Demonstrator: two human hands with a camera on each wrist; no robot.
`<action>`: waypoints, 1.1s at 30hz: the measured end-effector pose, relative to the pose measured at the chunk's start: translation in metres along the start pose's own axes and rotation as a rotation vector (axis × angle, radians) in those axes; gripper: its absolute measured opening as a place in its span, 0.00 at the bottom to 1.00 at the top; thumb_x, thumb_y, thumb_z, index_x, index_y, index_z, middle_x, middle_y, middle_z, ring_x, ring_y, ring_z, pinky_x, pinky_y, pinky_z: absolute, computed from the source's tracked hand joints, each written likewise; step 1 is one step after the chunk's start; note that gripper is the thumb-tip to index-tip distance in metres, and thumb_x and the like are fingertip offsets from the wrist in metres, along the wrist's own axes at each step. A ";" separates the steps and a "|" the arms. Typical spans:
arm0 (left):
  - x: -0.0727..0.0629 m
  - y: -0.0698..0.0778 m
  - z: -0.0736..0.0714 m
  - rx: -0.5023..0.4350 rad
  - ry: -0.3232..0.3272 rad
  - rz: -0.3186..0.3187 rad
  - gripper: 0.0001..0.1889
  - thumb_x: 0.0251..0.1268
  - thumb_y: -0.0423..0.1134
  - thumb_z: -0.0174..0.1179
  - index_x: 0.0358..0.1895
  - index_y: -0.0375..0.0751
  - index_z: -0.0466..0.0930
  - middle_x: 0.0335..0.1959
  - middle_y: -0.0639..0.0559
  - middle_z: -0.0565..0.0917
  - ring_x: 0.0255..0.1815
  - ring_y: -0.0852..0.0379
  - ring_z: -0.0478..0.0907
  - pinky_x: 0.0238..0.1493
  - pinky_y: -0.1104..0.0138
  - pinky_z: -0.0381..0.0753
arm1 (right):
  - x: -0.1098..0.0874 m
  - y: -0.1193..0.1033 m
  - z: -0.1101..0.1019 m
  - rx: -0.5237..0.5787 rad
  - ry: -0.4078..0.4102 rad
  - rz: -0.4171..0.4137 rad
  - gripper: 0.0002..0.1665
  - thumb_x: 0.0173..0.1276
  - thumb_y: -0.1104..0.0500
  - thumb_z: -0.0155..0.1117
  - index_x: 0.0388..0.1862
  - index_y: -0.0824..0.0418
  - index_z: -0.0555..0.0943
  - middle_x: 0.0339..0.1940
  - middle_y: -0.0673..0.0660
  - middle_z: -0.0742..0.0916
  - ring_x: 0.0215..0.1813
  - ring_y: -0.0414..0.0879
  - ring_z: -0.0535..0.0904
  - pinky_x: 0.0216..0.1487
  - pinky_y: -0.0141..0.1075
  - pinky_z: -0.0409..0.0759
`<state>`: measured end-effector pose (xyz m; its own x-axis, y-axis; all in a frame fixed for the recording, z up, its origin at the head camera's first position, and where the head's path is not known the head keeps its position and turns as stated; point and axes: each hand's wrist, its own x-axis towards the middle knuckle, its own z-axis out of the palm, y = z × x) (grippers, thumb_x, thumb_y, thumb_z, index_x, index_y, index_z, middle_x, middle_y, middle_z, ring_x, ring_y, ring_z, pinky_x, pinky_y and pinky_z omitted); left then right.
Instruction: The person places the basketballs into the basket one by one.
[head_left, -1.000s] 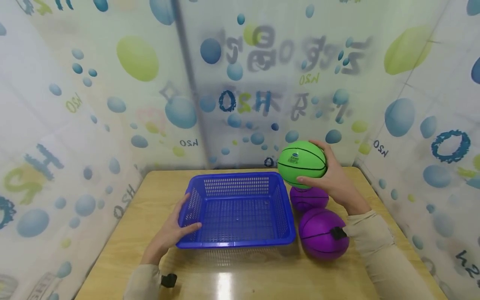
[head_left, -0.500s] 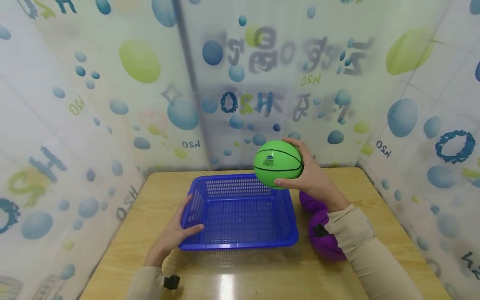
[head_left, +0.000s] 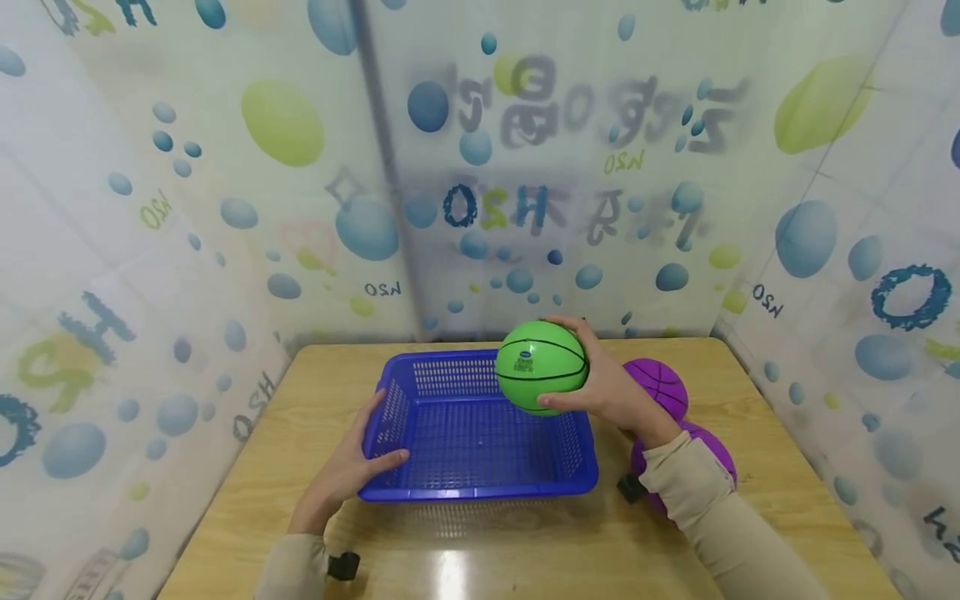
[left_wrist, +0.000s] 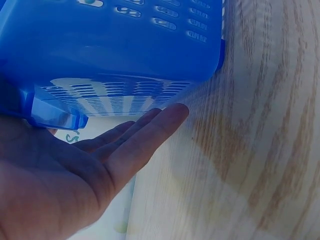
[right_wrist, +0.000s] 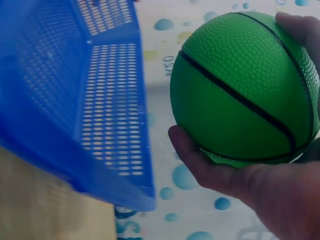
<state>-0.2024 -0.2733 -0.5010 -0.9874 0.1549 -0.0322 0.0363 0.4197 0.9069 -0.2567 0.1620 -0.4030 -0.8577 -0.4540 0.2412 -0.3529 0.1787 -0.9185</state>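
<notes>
A small green basketball (head_left: 536, 362) with black lines is in my right hand (head_left: 611, 385), its fingers and thumb spread round the ball. Ball and hand hang over the right back part of a blue plastic basket (head_left: 480, 492); no other thing shows inside it. At the basket's left end, my left hand (head_left: 337, 475) holds the side, thumb over the rim and fingers along the outside. In the left wrist view those fingers (left_wrist: 142, 142) lie nearly straight beside the slotted wall.
Two purple balls, one farther back (head_left: 662, 385) and one nearer (head_left: 712, 450), sit right of the basket, partly behind my right arm. The wooden table (head_left: 420, 558) meets patterned curtains (head_left: 480, 250) at the back and sides.
My right hand has carried the green basketball left from above the purple balls to over the basket, then lowered it. My left hand keeps its place on the basket.
</notes>
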 end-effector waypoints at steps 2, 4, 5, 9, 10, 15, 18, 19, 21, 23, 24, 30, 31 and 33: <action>0.000 0.000 0.000 -0.002 0.001 0.002 0.61 0.68 0.43 0.79 0.94 0.61 0.42 0.94 0.34 0.44 0.90 0.23 0.49 0.84 0.26 0.51 | -0.002 0.006 0.005 0.022 -0.029 0.002 0.64 0.62 0.58 0.89 0.88 0.36 0.59 0.85 0.59 0.67 0.73 0.66 0.79 0.63 0.54 0.88; 0.000 0.001 0.001 -0.002 -0.001 0.003 0.61 0.69 0.42 0.79 0.94 0.59 0.42 0.93 0.34 0.44 0.90 0.23 0.49 0.84 0.26 0.52 | -0.005 0.012 0.011 0.031 -0.055 -0.006 0.65 0.61 0.58 0.89 0.88 0.36 0.60 0.85 0.58 0.67 0.73 0.66 0.79 0.62 0.53 0.89; 0.000 0.001 0.001 0.000 -0.003 0.000 0.61 0.69 0.42 0.79 0.94 0.59 0.42 0.93 0.34 0.44 0.89 0.22 0.49 0.84 0.25 0.52 | -0.006 0.014 0.013 0.032 -0.066 -0.010 0.65 0.60 0.59 0.90 0.88 0.37 0.60 0.84 0.58 0.67 0.73 0.65 0.79 0.62 0.52 0.89; -0.001 0.001 0.002 0.005 -0.008 -0.009 0.61 0.69 0.42 0.78 0.94 0.59 0.41 0.93 0.33 0.43 0.89 0.21 0.48 0.83 0.25 0.52 | -0.009 0.023 0.022 -0.015 -0.090 -0.026 0.65 0.58 0.58 0.91 0.88 0.44 0.62 0.81 0.60 0.71 0.71 0.63 0.80 0.59 0.50 0.90; -0.001 0.001 0.002 0.005 -0.009 -0.012 0.61 0.69 0.42 0.78 0.94 0.59 0.41 0.93 0.33 0.43 0.89 0.21 0.48 0.83 0.25 0.52 | -0.010 0.025 0.024 -0.035 -0.095 -0.025 0.65 0.57 0.57 0.92 0.88 0.46 0.62 0.80 0.61 0.72 0.71 0.63 0.80 0.60 0.50 0.90; -0.001 -0.001 0.001 0.011 -0.001 0.001 0.60 0.69 0.44 0.78 0.94 0.60 0.42 0.93 0.34 0.44 0.90 0.22 0.47 0.84 0.25 0.50 | -0.014 0.026 0.031 -0.158 -0.101 0.003 0.66 0.53 0.50 0.94 0.87 0.42 0.64 0.76 0.63 0.74 0.70 0.61 0.79 0.61 0.53 0.88; 0.001 -0.003 0.001 0.015 0.004 0.015 0.59 0.70 0.45 0.78 0.94 0.59 0.43 0.94 0.35 0.44 0.90 0.23 0.47 0.84 0.26 0.49 | -0.016 0.027 0.033 -0.214 -0.094 0.012 0.68 0.51 0.46 0.94 0.88 0.42 0.65 0.76 0.63 0.73 0.70 0.62 0.78 0.63 0.55 0.87; 0.002 -0.003 0.001 0.017 0.005 0.015 0.59 0.70 0.45 0.78 0.94 0.59 0.43 0.94 0.35 0.44 0.90 0.23 0.46 0.84 0.26 0.48 | -0.017 0.028 0.033 -0.229 -0.094 0.011 0.69 0.50 0.45 0.94 0.88 0.43 0.65 0.75 0.63 0.73 0.70 0.62 0.78 0.63 0.56 0.87; 0.002 -0.004 0.002 0.012 0.006 0.010 0.59 0.71 0.44 0.77 0.94 0.60 0.43 0.94 0.35 0.43 0.90 0.23 0.46 0.84 0.25 0.48 | -0.018 0.029 0.035 -0.280 -0.094 0.010 0.70 0.49 0.43 0.94 0.88 0.44 0.66 0.74 0.63 0.74 0.69 0.62 0.78 0.62 0.56 0.87; 0.002 -0.006 0.002 0.015 0.001 0.006 0.59 0.71 0.45 0.77 0.94 0.60 0.43 0.94 0.35 0.43 0.90 0.23 0.46 0.84 0.25 0.49 | -0.019 0.030 0.037 -0.336 -0.103 0.009 0.70 0.48 0.41 0.94 0.88 0.42 0.66 0.73 0.63 0.74 0.67 0.61 0.80 0.60 0.56 0.88; 0.002 -0.006 0.002 0.014 0.002 0.006 0.59 0.71 0.45 0.77 0.94 0.60 0.42 0.94 0.35 0.43 0.90 0.22 0.46 0.83 0.25 0.49 | -0.019 0.031 0.038 -0.363 -0.112 0.010 0.70 0.48 0.41 0.94 0.88 0.42 0.66 0.72 0.63 0.73 0.65 0.60 0.81 0.59 0.55 0.89; 0.003 -0.006 0.001 0.013 0.007 0.013 0.59 0.70 0.47 0.78 0.94 0.60 0.43 0.94 0.35 0.44 0.90 0.23 0.47 0.84 0.25 0.49 | -0.022 0.029 0.041 -0.492 -0.158 0.045 0.67 0.52 0.43 0.94 0.88 0.35 0.66 0.75 0.62 0.71 0.65 0.63 0.79 0.58 0.56 0.89; 0.003 -0.006 0.001 0.016 0.006 0.016 0.59 0.70 0.47 0.78 0.94 0.60 0.43 0.94 0.35 0.44 0.90 0.23 0.47 0.84 0.25 0.49 | -0.023 0.028 0.041 -0.509 -0.162 0.050 0.66 0.53 0.43 0.94 0.88 0.36 0.66 0.76 0.62 0.71 0.67 0.65 0.78 0.60 0.59 0.88; 0.003 -0.004 0.001 0.026 0.002 0.019 0.59 0.70 0.47 0.78 0.94 0.60 0.43 0.94 0.35 0.44 0.90 0.23 0.47 0.83 0.24 0.50 | -0.023 0.026 0.040 -0.540 -0.166 0.061 0.64 0.56 0.43 0.93 0.88 0.36 0.68 0.76 0.62 0.71 0.70 0.66 0.76 0.63 0.65 0.83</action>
<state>-0.2059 -0.2741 -0.5053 -0.9868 0.1615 -0.0144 0.0588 0.4395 0.8963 -0.2312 0.1428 -0.4453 -0.8277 -0.5521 0.1006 -0.4833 0.6102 -0.6278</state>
